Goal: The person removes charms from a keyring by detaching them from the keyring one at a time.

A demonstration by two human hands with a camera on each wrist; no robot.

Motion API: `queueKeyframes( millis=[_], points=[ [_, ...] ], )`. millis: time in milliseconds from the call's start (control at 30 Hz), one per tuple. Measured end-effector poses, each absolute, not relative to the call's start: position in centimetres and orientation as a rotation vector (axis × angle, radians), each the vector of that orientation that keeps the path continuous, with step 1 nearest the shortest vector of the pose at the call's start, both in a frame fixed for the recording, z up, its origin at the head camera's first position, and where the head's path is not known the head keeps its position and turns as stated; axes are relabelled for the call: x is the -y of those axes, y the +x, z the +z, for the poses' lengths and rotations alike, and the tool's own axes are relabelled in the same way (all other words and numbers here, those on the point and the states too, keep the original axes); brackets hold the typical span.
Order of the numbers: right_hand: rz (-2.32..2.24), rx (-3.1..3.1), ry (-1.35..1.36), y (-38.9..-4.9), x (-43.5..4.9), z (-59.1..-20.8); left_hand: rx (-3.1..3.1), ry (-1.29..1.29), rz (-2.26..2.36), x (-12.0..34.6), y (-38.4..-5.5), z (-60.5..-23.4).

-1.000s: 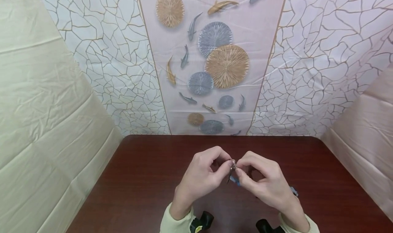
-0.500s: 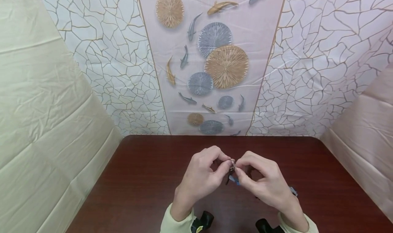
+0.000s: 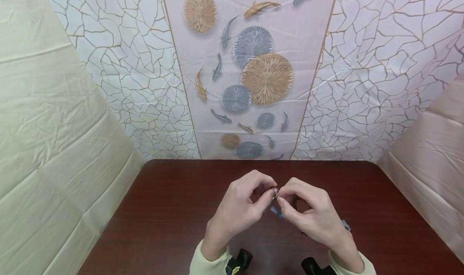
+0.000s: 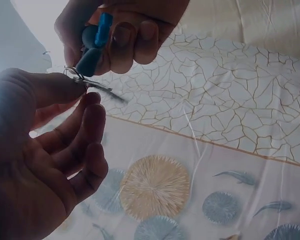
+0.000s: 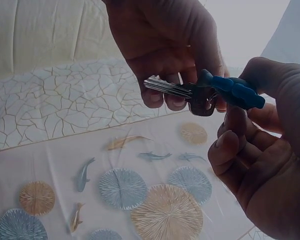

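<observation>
Both hands meet above the table, working at a metal key ring (image 4: 73,73). Thumb and index finger of my left hand (image 3: 237,202) pinch the keys (image 5: 167,88) at their heads, right by the ring. The key blades stick out past those fingers. My right hand (image 3: 315,210) pinches the ring from the other side with its thumb and index fingertips. A blue rubbery charm (image 5: 238,92) with a dark teal part hangs at the right fingertips; its lower end shows under them in the head view. Fingers partly hide the ring.
The dark red-brown table (image 3: 163,210) spreads under the hands. A small grey-blue thing (image 3: 346,225) shows beside the right wrist. Patterned cloth (image 3: 145,65) hangs behind the table, with cream cloth (image 3: 54,146) at the left. Black camera mounts (image 3: 239,261) sit at the wrists.
The left index finger has slid slightly right and forward over the ring. The dark key hanging below the left fingertips now shows less. The right hand stays nearly still.
</observation>
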State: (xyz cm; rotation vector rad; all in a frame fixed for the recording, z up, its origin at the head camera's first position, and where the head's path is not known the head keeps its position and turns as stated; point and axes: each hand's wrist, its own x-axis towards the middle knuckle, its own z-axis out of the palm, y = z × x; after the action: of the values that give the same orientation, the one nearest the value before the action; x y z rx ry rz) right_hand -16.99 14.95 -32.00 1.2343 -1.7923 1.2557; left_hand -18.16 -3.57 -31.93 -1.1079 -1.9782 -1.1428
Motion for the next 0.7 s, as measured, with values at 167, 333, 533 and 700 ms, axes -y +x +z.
queueKeyframes(
  millis=[167,333,533,700],
  points=[
    [1.262,1.792,1.235,-16.97,-14.96,-31.97,1.931,-1.070,-1.060,3.49,-18.21,-31.88],
    [1.273,1.796,1.240,-16.96,-14.91,-32.02,1.933,-1.037,-1.044,3.50,-18.13,-31.91],
    [1.269,1.794,1.252,-16.91,-14.74,-32.02,1.950,-1.010,-1.138,3.68,-17.94,-31.91],
    [1.262,1.787,1.255,-16.81,-14.66,-31.89,1.958,-1.019,-1.207,3.66,-17.89,-31.97]
  ],
)
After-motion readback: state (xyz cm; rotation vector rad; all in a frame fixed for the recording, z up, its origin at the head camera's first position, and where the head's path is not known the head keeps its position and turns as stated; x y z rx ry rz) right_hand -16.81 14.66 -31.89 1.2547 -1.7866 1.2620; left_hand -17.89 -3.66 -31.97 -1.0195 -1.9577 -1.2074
